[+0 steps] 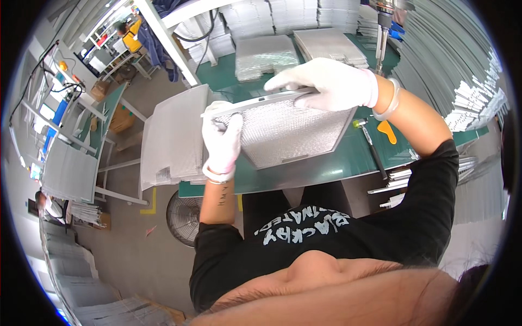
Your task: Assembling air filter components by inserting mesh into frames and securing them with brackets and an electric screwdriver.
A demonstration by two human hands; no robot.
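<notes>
A framed metal mesh filter panel is held tilted above the green table, its silvery mesh turned toward me. My left hand, in a white glove, is closed on the panel's left upper corner, with the thumb on the front. At the upper right, my gloved right hand grips the frame's top edge, thumb in front and the fingers reaching left over the edge. The fingers behind the frame are partly hidden. Right of the panel lie a hammer with a dark handle and a yellow scraper-like tool.
A stack of mesh panels stands at the left; two lower stacks lie at the back. A vertical metal tool hangs at the back right, near many pale strips. A round fan stands on the floor.
</notes>
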